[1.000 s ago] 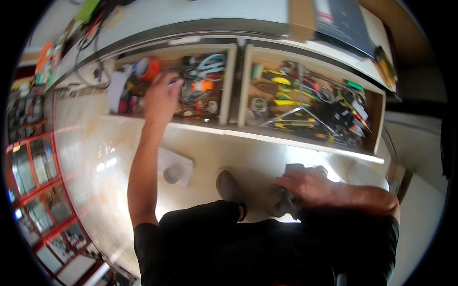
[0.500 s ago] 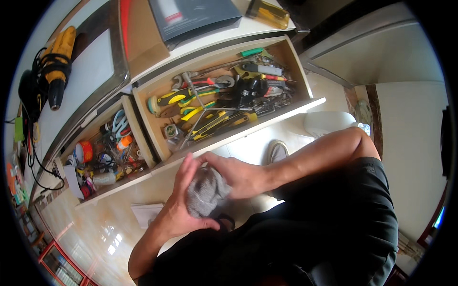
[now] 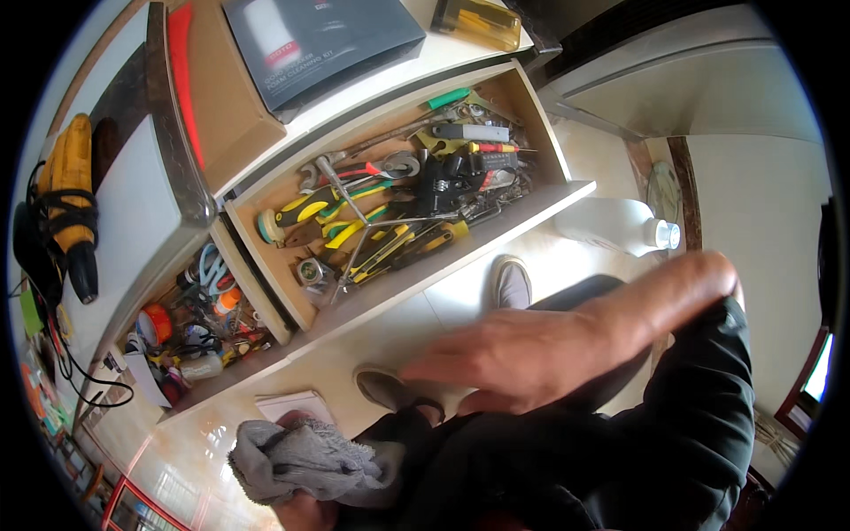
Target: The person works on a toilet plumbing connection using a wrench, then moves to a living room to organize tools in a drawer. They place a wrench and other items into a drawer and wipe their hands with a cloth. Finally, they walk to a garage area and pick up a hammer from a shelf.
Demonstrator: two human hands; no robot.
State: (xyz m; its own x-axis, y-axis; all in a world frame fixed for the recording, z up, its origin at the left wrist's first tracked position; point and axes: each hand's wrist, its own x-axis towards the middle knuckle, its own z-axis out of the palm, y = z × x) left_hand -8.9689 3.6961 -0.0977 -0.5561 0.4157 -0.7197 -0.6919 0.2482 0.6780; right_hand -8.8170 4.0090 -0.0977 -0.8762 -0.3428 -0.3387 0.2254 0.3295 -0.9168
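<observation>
Hands have separated. Open tool drawer (image 3: 496,232) ahead; right hand (image 3: 509,358) has let go, fingers extended, motion-blurred, apart from the drawer. Left hand (image 3: 305,511) alone now grasps the grey cloth (image 3: 305,465), lower left, fingers mostly hidden. Net: right is free, cloth control is left-only.

Here are two drawers (image 3: 434,271), two shoes (image 3: 512,285) and one cloth (image 3: 310,462).

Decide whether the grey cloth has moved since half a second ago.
Yes: the grey cloth has moved leftward and farther from the open right-hand drawer, judged against that drawer's front.
</observation>
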